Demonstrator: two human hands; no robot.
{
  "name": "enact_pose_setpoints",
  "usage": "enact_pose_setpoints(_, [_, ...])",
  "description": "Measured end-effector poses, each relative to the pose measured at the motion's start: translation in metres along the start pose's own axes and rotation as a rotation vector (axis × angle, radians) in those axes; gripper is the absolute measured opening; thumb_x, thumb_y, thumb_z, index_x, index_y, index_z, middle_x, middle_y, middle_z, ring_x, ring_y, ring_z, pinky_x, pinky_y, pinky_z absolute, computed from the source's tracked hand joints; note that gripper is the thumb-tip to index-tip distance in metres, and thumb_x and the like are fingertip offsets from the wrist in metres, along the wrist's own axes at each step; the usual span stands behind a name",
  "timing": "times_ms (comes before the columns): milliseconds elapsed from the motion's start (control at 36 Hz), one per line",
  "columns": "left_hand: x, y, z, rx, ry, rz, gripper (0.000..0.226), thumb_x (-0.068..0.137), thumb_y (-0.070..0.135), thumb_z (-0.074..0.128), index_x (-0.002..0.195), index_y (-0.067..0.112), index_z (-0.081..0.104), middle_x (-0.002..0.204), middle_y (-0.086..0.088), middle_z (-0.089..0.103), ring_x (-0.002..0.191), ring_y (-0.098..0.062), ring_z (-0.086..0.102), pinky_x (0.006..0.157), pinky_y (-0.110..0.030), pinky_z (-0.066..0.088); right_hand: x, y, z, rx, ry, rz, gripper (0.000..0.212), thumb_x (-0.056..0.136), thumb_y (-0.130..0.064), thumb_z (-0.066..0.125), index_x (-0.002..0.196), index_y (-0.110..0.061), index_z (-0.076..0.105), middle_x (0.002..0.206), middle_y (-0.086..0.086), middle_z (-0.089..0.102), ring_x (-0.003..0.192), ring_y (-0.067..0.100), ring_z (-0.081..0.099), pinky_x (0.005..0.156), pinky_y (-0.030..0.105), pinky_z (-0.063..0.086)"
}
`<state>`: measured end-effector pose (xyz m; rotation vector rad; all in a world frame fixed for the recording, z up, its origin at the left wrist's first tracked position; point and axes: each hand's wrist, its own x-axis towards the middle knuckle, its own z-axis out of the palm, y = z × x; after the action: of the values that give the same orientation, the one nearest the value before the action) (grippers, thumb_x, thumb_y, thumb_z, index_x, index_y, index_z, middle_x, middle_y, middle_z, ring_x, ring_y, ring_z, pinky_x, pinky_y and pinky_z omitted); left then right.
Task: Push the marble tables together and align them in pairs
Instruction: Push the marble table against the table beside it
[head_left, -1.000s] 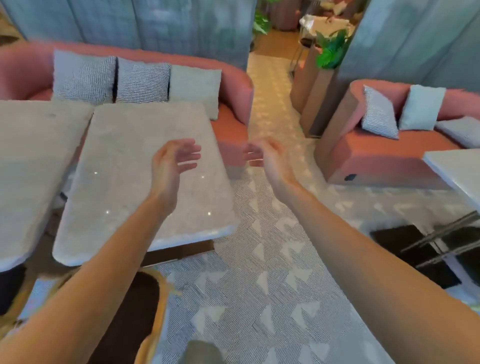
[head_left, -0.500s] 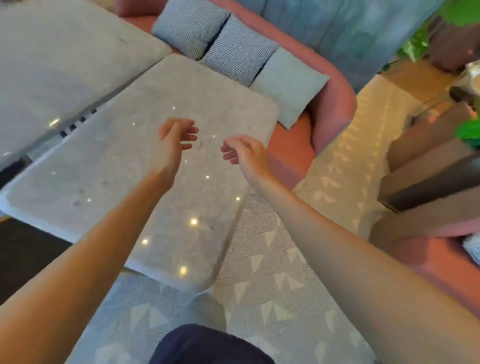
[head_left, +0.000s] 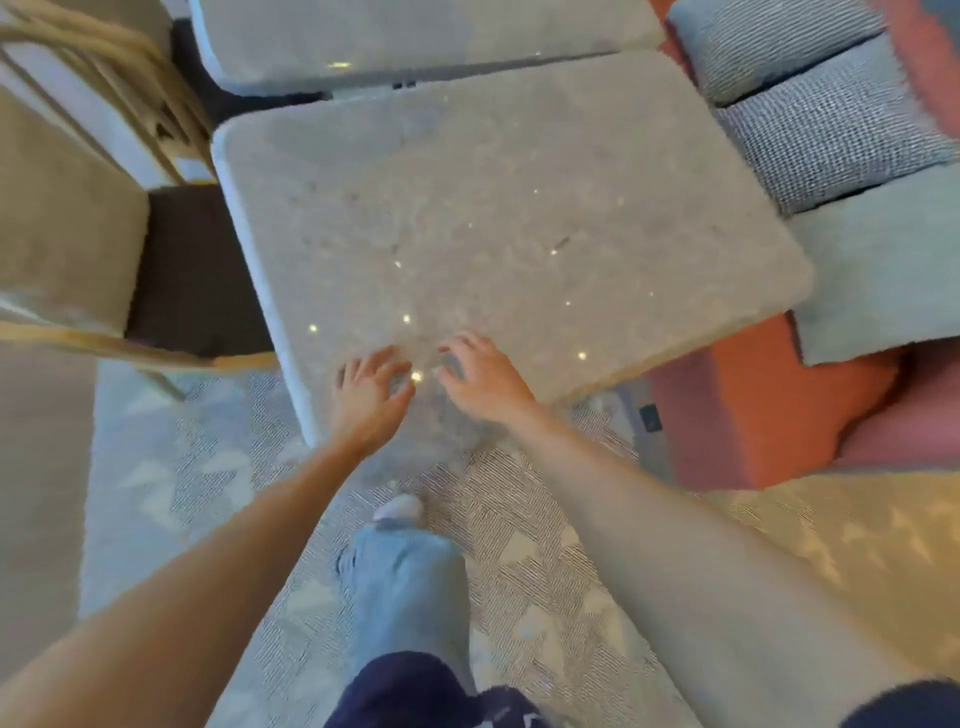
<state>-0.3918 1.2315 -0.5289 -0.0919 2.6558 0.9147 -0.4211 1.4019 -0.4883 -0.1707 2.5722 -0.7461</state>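
Observation:
A grey marble table with rounded corners fills the middle of the head view, turned at a slant. A second marble table lies beyond it at the top, with a dark wedge-shaped gap between them that narrows to the right. My left hand and my right hand lie side by side on the near table's front edge, fingers spread and lightly bent on the stone. Neither hand holds anything.
A wicker chair with a dark seat stands at the table's left side. A pink sofa with grey cushions presses close on the right. My leg and foot stand on the patterned carpet below.
I have turned and leaned over the table. Both hands came down from the air onto the near table's front edge, and the view now looks almost straight down.

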Motion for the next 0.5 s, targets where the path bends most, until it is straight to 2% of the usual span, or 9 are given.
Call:
enact_pose_setpoints(56, [-0.023, -0.004, 0.026, 0.063, 0.077, -0.015, 0.038, 0.096, 0.034, 0.056, 0.131, 0.023, 0.064, 0.154, -0.002, 0.042, 0.139, -0.028, 0.035, 0.119, -0.043, 0.019, -0.007, 0.013, 0.025, -0.081, -0.090, -0.103, 0.045, 0.099, -0.036, 0.051, 0.138, -0.015, 0.051, 0.149, 0.006, 0.043, 0.141, 0.026, 0.036, 0.115, 0.044, 0.032])
enact_pose_setpoints(167, [-0.035, 0.002, 0.045, 0.067, 0.193, -0.034, 0.044, 0.097, 0.036, 0.052, 0.138, 0.021, 0.056, 0.157, -0.005, 0.038, 0.144, -0.028, 0.032, 0.119, -0.045, 0.019, -0.012, 0.031, 0.042, -0.241, -0.052, -0.219, 0.054, 0.099, -0.043, 0.048, 0.147, -0.021, 0.042, 0.159, 0.003, 0.032, 0.147, 0.024, 0.028, 0.120, 0.044, 0.020])
enact_pose_setpoints(250, [-0.063, -0.002, 0.072, 0.135, 0.222, -0.037, 0.052, 0.098, 0.034, 0.049, 0.147, 0.019, 0.045, 0.161, -0.006, 0.030, 0.149, -0.029, 0.022, 0.120, -0.044, 0.010, -0.029, 0.055, 0.060, -0.310, -0.039, -0.297, 0.056, 0.100, -0.048, 0.043, 0.150, -0.025, 0.038, 0.165, -0.002, 0.023, 0.151, 0.019, 0.018, 0.122, 0.044, 0.010])
enact_pose_setpoints(333, [-0.075, -0.008, 0.087, 0.200, 0.227, -0.022, 0.056, 0.100, 0.031, 0.045, 0.153, 0.019, 0.034, 0.164, -0.005, 0.023, 0.152, -0.027, 0.013, 0.122, -0.044, 0.004, -0.035, 0.071, 0.065, -0.356, -0.001, -0.373, 0.052, 0.102, -0.049, 0.037, 0.150, -0.031, 0.036, 0.165, -0.006, 0.023, 0.150, 0.017, 0.020, 0.120, 0.041, 0.010])
enact_pose_setpoints(417, [-0.076, -0.018, 0.091, 0.286, 0.306, 0.043, 0.051, 0.101, 0.033, 0.041, 0.150, 0.018, 0.039, 0.160, -0.004, 0.032, 0.150, -0.029, 0.022, 0.122, -0.048, 0.007, -0.037, 0.086, 0.068, -0.476, 0.113, -0.495, 0.052, 0.102, -0.048, 0.035, 0.151, -0.032, 0.033, 0.162, -0.006, 0.027, 0.147, 0.018, 0.027, 0.120, 0.043, 0.017])
enact_pose_setpoints(500, [-0.075, -0.029, 0.094, 0.416, 0.405, 0.151, 0.049, 0.103, 0.037, 0.032, 0.146, 0.018, 0.046, 0.156, -0.005, 0.040, 0.147, -0.031, 0.030, 0.123, -0.052, 0.008, -0.030, 0.101, 0.070, -0.577, 0.246, -0.634, 0.053, 0.100, -0.050, 0.036, 0.149, -0.028, 0.038, 0.156, -0.002, 0.036, 0.140, 0.021, 0.035, 0.121, 0.047, 0.018])
